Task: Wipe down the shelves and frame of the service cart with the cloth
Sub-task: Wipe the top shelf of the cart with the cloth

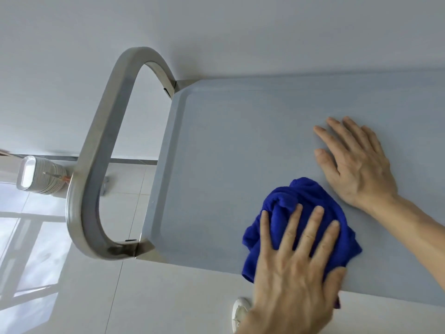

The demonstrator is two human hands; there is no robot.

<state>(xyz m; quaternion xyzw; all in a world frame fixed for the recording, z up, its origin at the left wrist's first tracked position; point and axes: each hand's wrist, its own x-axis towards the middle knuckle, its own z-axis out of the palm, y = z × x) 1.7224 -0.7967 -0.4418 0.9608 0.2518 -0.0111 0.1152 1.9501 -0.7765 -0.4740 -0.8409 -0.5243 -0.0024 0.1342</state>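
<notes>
Top shelf point(240, 141): flat grey plastic tray with a raised rim, part of the service cart, seen from above.
Handle point(101, 150): brushed stainless-steel loop, bolted to the shelf's left end at both corners.
Cloth point(286, 201): bunched royal-blue microfibre cloth, lying on the shelf near its front edge.
Left hand point(296, 256): fingers spread, palm pressed flat on top of the cloth.
Right hand point(356, 160): fingers spread, palm down on the bare shelf, just beyond and to the right of the cloth.
Floor point(60, 297): glossy white tiles.
White shoe point(239, 312): toe visible below the shelf's front edge.
Ribbed white plastic container point(38, 174): on the floor beyond the handle.
</notes>
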